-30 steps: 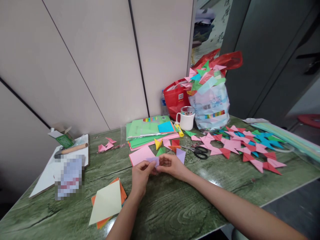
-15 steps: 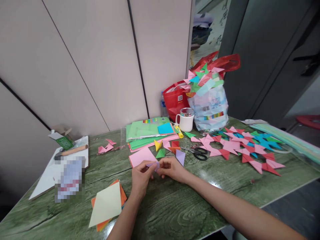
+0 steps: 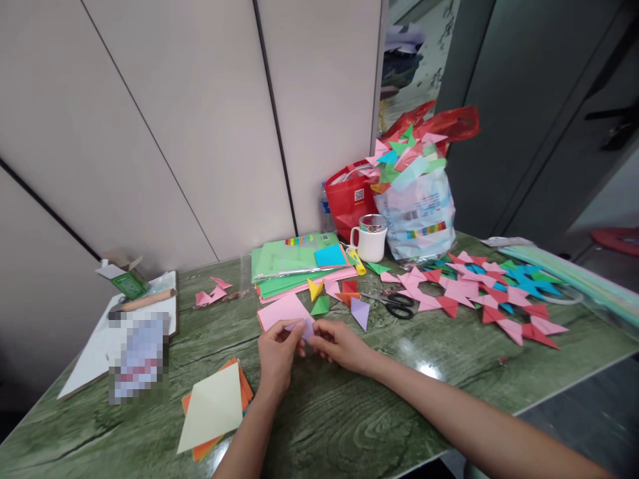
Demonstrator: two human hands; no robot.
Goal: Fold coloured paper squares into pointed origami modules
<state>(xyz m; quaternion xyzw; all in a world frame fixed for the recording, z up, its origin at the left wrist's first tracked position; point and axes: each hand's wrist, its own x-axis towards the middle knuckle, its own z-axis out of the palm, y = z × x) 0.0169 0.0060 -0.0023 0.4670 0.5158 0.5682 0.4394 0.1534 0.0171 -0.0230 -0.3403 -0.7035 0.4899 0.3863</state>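
A small piece of folded purple paper (image 3: 305,328) is pinched between my two hands above the table. My left hand (image 3: 280,346) is closed on its left side, thumb on top. My right hand (image 3: 339,344) grips its right edge with fingers and thumb, hiding part of it. Just behind lies a pink paper sheet (image 3: 282,311). Beyond my right hand sit a folded purple piece (image 3: 360,313), a green one (image 3: 320,305), a yellow one (image 3: 314,289) and an orange-red one (image 3: 348,293). Black-handled scissors (image 3: 399,306) rest to their right.
Loose paper sheets (image 3: 212,406) lie near my left forearm. Behind are green paper packs (image 3: 284,259), a white mug (image 3: 372,239) and a bag of folded pieces (image 3: 419,213). Joined paper rings (image 3: 462,291) spread right; a hammer (image 3: 144,303) rests on a white board (image 3: 94,359) left.
The purple paper has turned so that more of its flat face shows. Both hands have shifted slightly left, and my right fingers have changed their hold on its edge.
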